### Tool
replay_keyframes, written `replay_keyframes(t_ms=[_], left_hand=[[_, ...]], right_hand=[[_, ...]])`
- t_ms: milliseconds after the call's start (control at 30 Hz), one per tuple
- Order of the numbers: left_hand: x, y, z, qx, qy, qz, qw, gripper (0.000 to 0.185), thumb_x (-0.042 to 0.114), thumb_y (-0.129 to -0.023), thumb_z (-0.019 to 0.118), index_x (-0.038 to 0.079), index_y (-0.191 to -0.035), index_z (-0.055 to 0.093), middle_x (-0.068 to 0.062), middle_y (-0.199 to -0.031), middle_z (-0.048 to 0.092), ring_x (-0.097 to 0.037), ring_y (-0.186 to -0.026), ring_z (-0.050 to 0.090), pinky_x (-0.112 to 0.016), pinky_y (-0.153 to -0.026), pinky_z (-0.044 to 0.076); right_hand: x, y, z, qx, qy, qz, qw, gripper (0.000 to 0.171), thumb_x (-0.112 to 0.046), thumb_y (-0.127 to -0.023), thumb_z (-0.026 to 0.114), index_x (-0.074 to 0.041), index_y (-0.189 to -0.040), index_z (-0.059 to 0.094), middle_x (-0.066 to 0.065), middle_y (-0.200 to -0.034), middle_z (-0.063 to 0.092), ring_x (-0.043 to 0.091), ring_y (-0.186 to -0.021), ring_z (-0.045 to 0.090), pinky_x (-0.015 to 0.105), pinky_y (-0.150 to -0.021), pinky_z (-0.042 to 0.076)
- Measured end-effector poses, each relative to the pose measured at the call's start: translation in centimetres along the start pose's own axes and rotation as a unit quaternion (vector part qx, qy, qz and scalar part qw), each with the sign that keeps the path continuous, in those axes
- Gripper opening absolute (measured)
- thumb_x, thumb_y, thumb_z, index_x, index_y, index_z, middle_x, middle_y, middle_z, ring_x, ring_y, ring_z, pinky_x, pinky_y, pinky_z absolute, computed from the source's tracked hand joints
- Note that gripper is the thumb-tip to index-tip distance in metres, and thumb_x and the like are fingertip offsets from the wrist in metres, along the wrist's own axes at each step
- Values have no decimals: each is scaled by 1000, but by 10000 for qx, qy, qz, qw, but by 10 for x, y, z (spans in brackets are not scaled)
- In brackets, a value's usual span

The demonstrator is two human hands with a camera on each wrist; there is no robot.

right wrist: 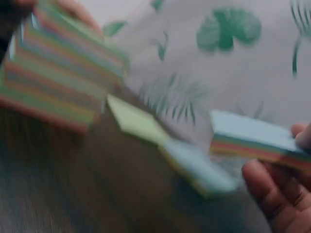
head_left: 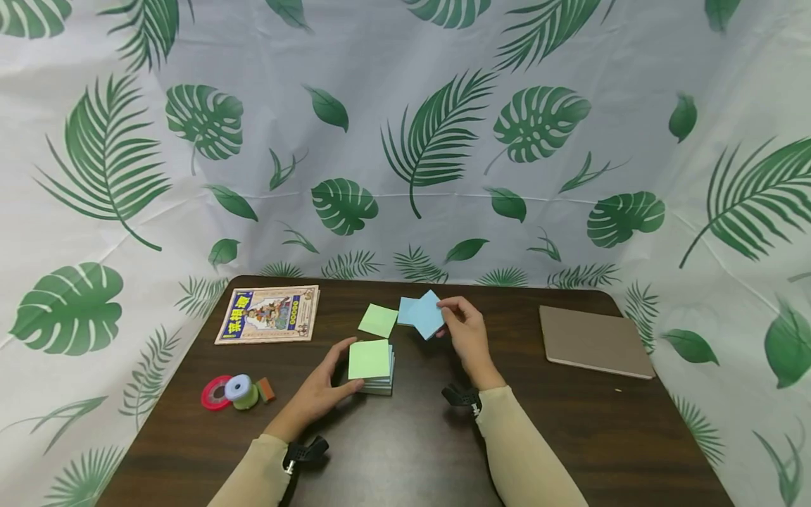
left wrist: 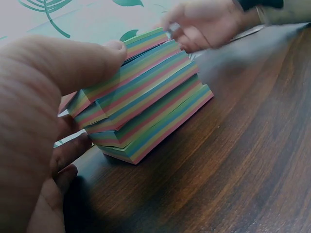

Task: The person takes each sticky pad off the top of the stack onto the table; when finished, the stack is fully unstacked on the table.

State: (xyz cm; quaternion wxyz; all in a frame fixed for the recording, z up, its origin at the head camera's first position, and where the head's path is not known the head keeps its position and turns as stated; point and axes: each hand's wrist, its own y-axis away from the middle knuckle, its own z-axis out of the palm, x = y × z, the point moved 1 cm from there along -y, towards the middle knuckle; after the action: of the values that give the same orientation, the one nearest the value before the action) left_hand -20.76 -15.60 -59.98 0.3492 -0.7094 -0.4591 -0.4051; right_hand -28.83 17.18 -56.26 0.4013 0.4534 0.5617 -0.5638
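Near the table's middle stands a tall stack of sticky note pads (head_left: 369, 360), green on top, with striped, uneven sides in the left wrist view. My left hand (head_left: 319, 384) grips it from the left, thumb on the near side and fingers behind. My right hand (head_left: 467, 334) pinches a blue-topped sticky note pad (head_left: 427, 317) by its right edge. In the right wrist view this held pad (right wrist: 252, 136) is raised off the table. Behind the stack lie a green pad (head_left: 378, 321) and another blue pad (head_left: 406, 310), the latter partly hidden by the held one.
A comic-style booklet (head_left: 269, 315) lies at the back left. Closer on the left are a red tape roll (head_left: 215, 393), a blue-and-green spool (head_left: 243, 391) and a small orange-and-green block (head_left: 265, 389). A brown notebook (head_left: 595, 341) lies at the right. Leaf-print cloth (head_left: 405, 155) hangs behind the table.
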Motion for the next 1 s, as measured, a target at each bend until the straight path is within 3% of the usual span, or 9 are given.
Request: replay_keyframes(t_ms=[133, 267, 400, 533, 700, 833, 1000], left_hand=[[1, -1, -1, -15, -15, -49, 10000, 89, 35, -99, 82, 20, -171, 31, -16, -170, 44, -41, -160, 38, -72, -126, 26], [2, -2, -1, -19, 24, -13, 10000, 89, 34, -99, 82, 18, -171, 31, -17, -170, 44, -42, -159, 38, -72, -126, 26], [1, -1, -1, -42, 75, -51, 9999, 90, 34, -100, 82, 18, -171, 30, -18, -172, 41, -43, -161, 35, -72, -127, 25], [1, 0, -1, -31, 91, -138, 9999, 90, 36, -99, 82, 20, -171, 30, -18, -173, 39, -43, -163, 32, -73, -127, 24], [0, 0, -1, -19, 84, -182, 9998, 91, 37, -98, 83, 23, -171, 31, -18, -173, 40, -43, -162, 33, -74, -127, 24], [0, 1, -1, -28, 90, -148, 9998, 90, 36, -98, 83, 23, -171, 31, -18, -173, 39, -44, -163, 33, -74, -127, 24], [0, 1, 0, -37, 170, -112, 9998, 88, 36, -99, 82, 27, -170, 32, -18, -173, 39, -43, -163, 32, -74, -127, 23]], right_hand=[[28, -2, -12, 456, -797, 177, 9956, 24, -14, -112, 63, 5, -124, 70, 12, -113, 65, 20, -86, 64, 35, -68, 64], [41, -4, -20, 904, -971, -7, 9912, 23, -11, -112, 62, 7, -124, 70, 17, -116, 63, 22, -89, 63, 37, -71, 65], [44, -5, -23, 1152, -212, -92, 9931, 23, -13, -113, 60, 1, -127, 73, 21, -120, 64, 24, -86, 65, 33, -75, 64], [45, -5, -24, 1327, 858, -4, 9874, 25, -13, -112, 60, -8, -131, 76, 17, -124, 69, 22, -93, 64, 26, -78, 54], [42, -1, -22, 1116, 1588, 128, 9809, 27, -17, -111, 62, -14, -133, 76, 13, -127, 73, 30, -106, 64, 43, -86, 50], [41, 0, -18, 718, 2151, 144, 9739, 31, -18, -110, 62, -15, -139, 72, 13, -140, 70, 37, -129, 64, 59, -106, 52], [39, 1, -15, 266, 2755, 68, 9609, 37, -19, -109, 64, -17, -146, 68, 16, -144, 69, 41, -139, 58, 65, -114, 47]])
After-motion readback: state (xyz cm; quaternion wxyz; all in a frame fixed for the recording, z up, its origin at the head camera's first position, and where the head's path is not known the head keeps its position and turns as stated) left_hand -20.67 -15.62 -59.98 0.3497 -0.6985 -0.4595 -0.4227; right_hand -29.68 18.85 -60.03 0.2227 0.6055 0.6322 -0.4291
